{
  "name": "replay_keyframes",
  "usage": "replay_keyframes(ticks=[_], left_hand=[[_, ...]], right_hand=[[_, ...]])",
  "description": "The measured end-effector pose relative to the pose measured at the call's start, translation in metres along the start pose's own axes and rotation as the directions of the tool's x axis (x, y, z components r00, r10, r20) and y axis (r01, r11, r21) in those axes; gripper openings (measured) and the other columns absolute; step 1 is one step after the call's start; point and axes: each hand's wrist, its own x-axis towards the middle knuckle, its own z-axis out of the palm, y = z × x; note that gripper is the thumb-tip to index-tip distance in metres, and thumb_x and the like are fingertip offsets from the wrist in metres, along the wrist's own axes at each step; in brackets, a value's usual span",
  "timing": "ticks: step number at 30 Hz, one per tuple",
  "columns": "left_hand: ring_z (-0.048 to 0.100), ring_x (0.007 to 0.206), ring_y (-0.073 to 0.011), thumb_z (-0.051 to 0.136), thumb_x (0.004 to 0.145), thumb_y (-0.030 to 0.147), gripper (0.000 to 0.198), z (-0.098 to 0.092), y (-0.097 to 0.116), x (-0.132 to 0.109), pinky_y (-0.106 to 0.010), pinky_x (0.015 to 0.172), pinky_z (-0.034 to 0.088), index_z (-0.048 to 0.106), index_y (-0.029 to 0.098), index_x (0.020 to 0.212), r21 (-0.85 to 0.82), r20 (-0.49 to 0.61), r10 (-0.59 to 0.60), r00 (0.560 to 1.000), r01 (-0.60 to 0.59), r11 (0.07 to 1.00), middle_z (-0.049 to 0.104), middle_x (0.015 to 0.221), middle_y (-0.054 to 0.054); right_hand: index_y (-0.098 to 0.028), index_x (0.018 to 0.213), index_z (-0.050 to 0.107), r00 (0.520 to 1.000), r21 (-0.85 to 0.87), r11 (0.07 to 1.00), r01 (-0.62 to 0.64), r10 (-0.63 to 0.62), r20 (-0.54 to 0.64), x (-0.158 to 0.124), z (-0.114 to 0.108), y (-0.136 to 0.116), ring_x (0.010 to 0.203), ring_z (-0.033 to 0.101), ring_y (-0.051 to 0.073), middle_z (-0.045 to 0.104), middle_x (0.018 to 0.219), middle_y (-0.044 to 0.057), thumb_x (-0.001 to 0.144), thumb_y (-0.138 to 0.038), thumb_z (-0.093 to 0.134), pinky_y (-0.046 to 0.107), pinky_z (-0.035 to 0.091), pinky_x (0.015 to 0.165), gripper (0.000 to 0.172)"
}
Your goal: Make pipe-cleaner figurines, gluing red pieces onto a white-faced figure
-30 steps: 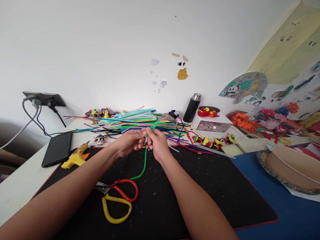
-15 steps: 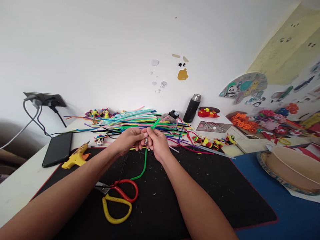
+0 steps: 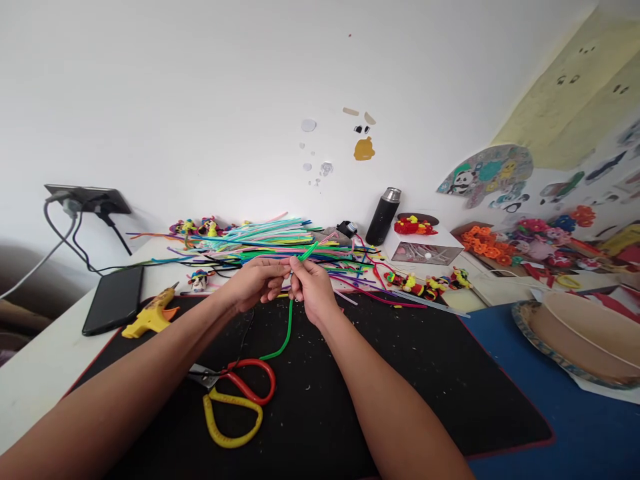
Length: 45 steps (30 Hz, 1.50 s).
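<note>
A green pipe cleaner [image 3: 289, 328] runs up from the black mat into both hands, and a bent green end sticks out above the fingertips. My left hand [image 3: 259, 281] pinches it from the left, and my right hand [image 3: 312, 285] pinches it close beside, so the fingertips of both meet. The part between the fingers is hidden. Below and left of the hands lie scissors [image 3: 233, 419] with one red and one yellow handle. Behind the hands spreads a heap of many-coloured pipe cleaners [image 3: 270, 237].
On the left are a yellow glue gun [image 3: 153, 315] and a black phone [image 3: 114, 300]. A black flask [image 3: 384, 217] and a small drawer box [image 3: 425, 248] stand at the back. Small figures [image 3: 430, 285] lie right of the heap. A round basket [image 3: 580, 337] sits far right.
Both hands stay together on the green pipe cleaner; the fingers have shifted slightly and its upper end has tipped a little lower. Nothing else on the table has moved.
</note>
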Motion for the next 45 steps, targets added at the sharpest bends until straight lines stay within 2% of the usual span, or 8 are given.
replay_keyframes(ticks=[8, 11, 14, 18, 27, 32, 36, 45], left_hand=[[0.037, 0.035, -0.0068, 0.091, 0.068, 0.045, 0.044, -0.008, 0.007, 0.000, -0.017, 0.032, 0.025, 0.056, 0.018, 0.062, -0.010, -0.028, -0.013, 1.000, 0.012, 1.000, 0.034, 0.044, 0.009], [0.050, 0.041, -0.0089, 0.093, 0.070, 0.046, 0.045, -0.007, 0.006, 0.000, -0.017, 0.036, 0.034, 0.059, 0.017, 0.068, -0.002, -0.059, 0.017, 0.998, -0.017, 1.000, 0.050, 0.050, 0.005], [0.063, 0.054, -0.0126, 0.099, 0.065, 0.041, 0.044, -0.003, 0.005, 0.000, -0.020, 0.048, 0.049, 0.069, 0.017, 0.086, 0.020, -0.085, 0.107, 0.991, -0.105, 0.994, 0.068, 0.065, 0.001], [0.071, 0.067, -0.0153, 0.104, 0.058, 0.031, 0.054, 0.003, 0.004, 0.000, -0.025, 0.064, 0.059, 0.075, 0.017, 0.100, 0.021, -0.086, 0.247, 0.965, -0.246, 0.969, 0.077, 0.079, -0.001], [0.070, 0.062, -0.0134, 0.106, 0.056, 0.038, 0.049, 0.007, -0.006, 0.007, -0.020, 0.060, 0.057, 0.083, 0.013, 0.091, -0.179, -0.238, 0.254, 0.938, -0.299, 0.937, 0.076, 0.069, -0.005], [0.069, 0.062, -0.0133, 0.106, 0.054, 0.043, 0.047, 0.005, -0.004, 0.007, -0.021, 0.058, 0.056, 0.081, 0.014, 0.080, -0.174, -0.306, 0.279, 0.910, -0.341, 0.924, 0.075, 0.068, -0.005], [0.068, 0.061, -0.0130, 0.105, 0.055, 0.047, 0.047, 0.001, 0.002, 0.005, -0.021, 0.056, 0.055, 0.078, 0.014, 0.075, -0.150, -0.343, 0.286, 0.895, -0.353, 0.923, 0.075, 0.071, -0.005], [0.066, 0.059, -0.0119, 0.104, 0.056, 0.051, 0.050, -0.003, 0.003, 0.005, -0.021, 0.055, 0.052, 0.074, 0.013, 0.072, -0.123, -0.365, 0.258, 0.895, -0.321, 0.939, 0.073, 0.068, -0.004]], right_hand=[[-0.021, 0.062, 0.056, 0.997, 0.019, 1.000, 0.023, -0.022, -0.072, 0.003, -0.001, 0.000, 0.035, 0.034, 0.005, 0.051, 0.047, -0.008, 0.074, -0.064, 0.088, 0.023, 0.040, 0.040, 0.055], [-0.022, 0.059, 0.052, 0.993, 0.040, 0.999, 0.031, -0.026, -0.118, 0.006, -0.003, 0.000, 0.035, 0.033, 0.005, 0.049, 0.045, -0.009, 0.072, -0.064, 0.090, 0.023, 0.040, 0.040, 0.057], [-0.022, 0.059, 0.052, 0.987, 0.071, 0.997, 0.034, -0.023, -0.157, 0.007, -0.004, -0.001, 0.035, 0.032, 0.005, 0.045, 0.043, -0.011, 0.071, -0.064, 0.090, 0.023, 0.039, 0.040, 0.058], [-0.022, 0.057, 0.050, 0.988, 0.079, 0.996, 0.030, -0.017, -0.151, 0.007, -0.003, 0.000, 0.036, 0.034, 0.006, 0.044, 0.042, -0.010, 0.073, -0.066, 0.088, 0.023, 0.040, 0.042, 0.060], [-0.021, 0.062, 0.056, 0.994, 0.113, 0.994, -0.015, 0.027, -0.104, 0.001, 0.003, -0.002, 0.036, 0.032, 0.006, 0.047, 0.044, -0.010, 0.068, -0.063, 0.093, 0.023, 0.040, 0.040, 0.056], [-0.021, 0.059, 0.055, 0.997, 0.100, 0.995, -0.013, 0.020, -0.072, 0.000, 0.004, -0.001, 0.036, 0.032, 0.005, 0.050, 0.047, -0.009, 0.070, -0.064, 0.092, 0.023, 0.040, 0.040, 0.058], [-0.021, 0.069, 0.062, 0.996, 0.107, 0.994, 0.001, 0.009, -0.088, 0.000, 0.003, -0.003, 0.036, 0.031, 0.005, 0.050, 0.048, -0.010, 0.070, -0.060, 0.093, 0.023, 0.039, 0.041, 0.050], [-0.021, 0.067, 0.058, 0.995, 0.110, 0.994, -0.001, 0.012, -0.095, 0.001, 0.002, -0.001, 0.036, 0.032, 0.005, 0.052, 0.050, -0.010, 0.072, -0.058, 0.092, 0.023, 0.038, 0.040, 0.051]])
